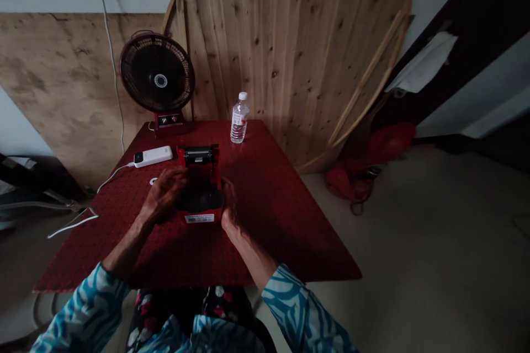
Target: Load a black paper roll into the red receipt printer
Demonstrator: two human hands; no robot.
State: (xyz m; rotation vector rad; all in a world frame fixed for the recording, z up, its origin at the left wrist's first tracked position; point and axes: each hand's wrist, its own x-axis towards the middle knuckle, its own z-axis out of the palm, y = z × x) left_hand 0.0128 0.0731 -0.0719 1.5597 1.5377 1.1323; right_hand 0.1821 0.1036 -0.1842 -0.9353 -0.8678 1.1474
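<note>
A small red printer (200, 187) with its lid (199, 155) raised sits in the middle of the red table (265, 220). Its dark inside compartment lies open to view. My left hand (163, 193) rests curled over the printer's left edge, fingers bent inward over the opening. My right hand (228, 204) presses flat against the printer's right side, fingers together. A white label shows on the printer's near face. Whether the left fingers hold anything is hidden.
A white power bank (152, 156) with a cable lies behind the printer at the left. A small white ring (153, 181) sits near it. A water bottle (239, 118) and a dark fan (157, 78) stand at the table's far edge. Red bags (351, 179) lie on the floor at right.
</note>
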